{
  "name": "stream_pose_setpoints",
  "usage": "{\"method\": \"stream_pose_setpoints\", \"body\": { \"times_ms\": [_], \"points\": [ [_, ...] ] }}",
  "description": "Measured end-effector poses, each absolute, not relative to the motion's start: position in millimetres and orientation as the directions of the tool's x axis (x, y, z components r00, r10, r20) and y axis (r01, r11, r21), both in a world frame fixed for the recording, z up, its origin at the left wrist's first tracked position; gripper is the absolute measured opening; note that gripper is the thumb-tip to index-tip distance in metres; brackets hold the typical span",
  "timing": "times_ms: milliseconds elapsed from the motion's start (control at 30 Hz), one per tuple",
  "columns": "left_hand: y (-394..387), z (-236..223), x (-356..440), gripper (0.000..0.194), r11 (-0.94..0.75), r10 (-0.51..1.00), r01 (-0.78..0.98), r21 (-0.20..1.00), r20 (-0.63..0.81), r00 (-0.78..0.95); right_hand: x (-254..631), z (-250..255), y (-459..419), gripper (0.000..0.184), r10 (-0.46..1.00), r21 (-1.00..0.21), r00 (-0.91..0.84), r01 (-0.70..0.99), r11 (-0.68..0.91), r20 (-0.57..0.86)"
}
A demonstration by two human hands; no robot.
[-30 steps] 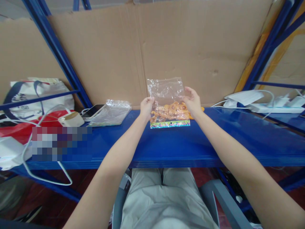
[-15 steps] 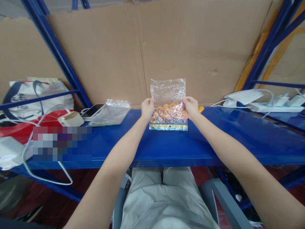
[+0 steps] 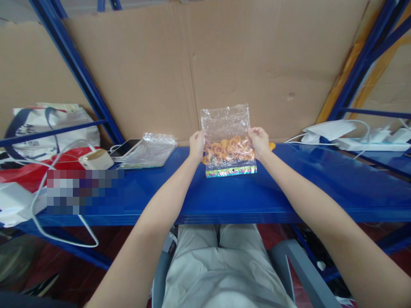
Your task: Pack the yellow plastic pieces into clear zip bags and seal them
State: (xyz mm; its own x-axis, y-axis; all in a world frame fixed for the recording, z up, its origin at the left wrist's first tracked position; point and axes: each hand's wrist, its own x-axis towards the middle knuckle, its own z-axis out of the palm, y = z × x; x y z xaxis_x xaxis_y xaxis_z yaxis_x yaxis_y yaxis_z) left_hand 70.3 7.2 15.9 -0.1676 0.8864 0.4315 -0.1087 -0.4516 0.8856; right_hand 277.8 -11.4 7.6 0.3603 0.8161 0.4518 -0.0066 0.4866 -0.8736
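A clear plastic bag with a colourful printed strip along its near edge is stretched between my two hands. My left hand pinches its left edge, and my right hand grips the right edge. Several small orange ring-like pieces show through the film; whether they lie inside the bag or behind it I cannot tell. At the left and right, some orange pieces stick out past the bag's sides, partly hidden by my hands.
On the blue shelf to the left lie a stack of clear bags, a phone and a white charger with cables. A power strip sits at the right. Cardboard stands behind, between blue posts.
The bag has tilted slightly, its printed edge shifting to the right and its far edge a little left. Both hands keep their hold on its sides.
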Motion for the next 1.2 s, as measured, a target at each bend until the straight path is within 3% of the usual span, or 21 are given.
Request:
{"method": "stream_pose_setpoints", "body": {
  "times_ms": [267, 833, 1067, 1200],
  "points": [
    [9, 15, 71, 0.04, -0.489, 0.87, -0.133, 0.862, 0.471, -0.147, 272, 12, -21, 0.038, 0.862, -0.886, 0.261, -0.052, 0.461, 0.434],
    [3, 20, 69, 0.021, -0.483, 0.86, -0.139, 0.865, 0.438, -0.263, 275, 12, -21, 0.03, 0.859, -0.889, 0.258, 0.001, 0.458, 0.443],
    [12, 15, 69, 0.008, -0.503, 0.856, -0.116, 0.856, 0.475, -0.204, 280, 8, -13, 0.032, 0.841, -0.88, 0.289, 0.013, 0.475, 0.458],
    [15, 13, 69, 0.015, -0.509, 0.856, -0.057, 0.859, 0.499, -0.134, 282, 8, -12, 0.031, 0.84, -0.883, 0.311, -0.008, 0.47, 0.445]
  ]
}}
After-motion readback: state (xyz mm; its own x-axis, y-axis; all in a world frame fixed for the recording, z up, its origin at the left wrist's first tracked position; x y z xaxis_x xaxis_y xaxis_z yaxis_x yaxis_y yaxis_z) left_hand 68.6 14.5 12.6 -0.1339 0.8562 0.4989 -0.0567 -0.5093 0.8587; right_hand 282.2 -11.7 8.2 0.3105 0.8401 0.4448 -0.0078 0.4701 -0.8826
